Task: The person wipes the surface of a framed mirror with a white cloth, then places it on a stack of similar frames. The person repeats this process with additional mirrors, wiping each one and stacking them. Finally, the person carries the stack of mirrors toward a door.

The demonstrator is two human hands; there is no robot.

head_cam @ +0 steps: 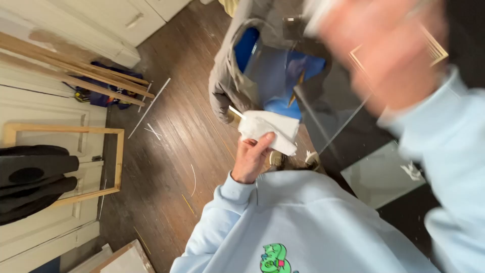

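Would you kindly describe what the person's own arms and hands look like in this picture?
Both arms wear pale blue sweatshirt sleeves with ribbed cuffs at the wrist. The left hand is bare, with no glove, ring or watch visible. The right hand is bare too, but too motion-blurred for detail. The sweatshirt front carries a green cartoon print.

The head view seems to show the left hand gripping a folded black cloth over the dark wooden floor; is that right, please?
Not quite: in the head view, the cloth is white, not black. The left hand does grip it, folded, over the dark wooden floor.
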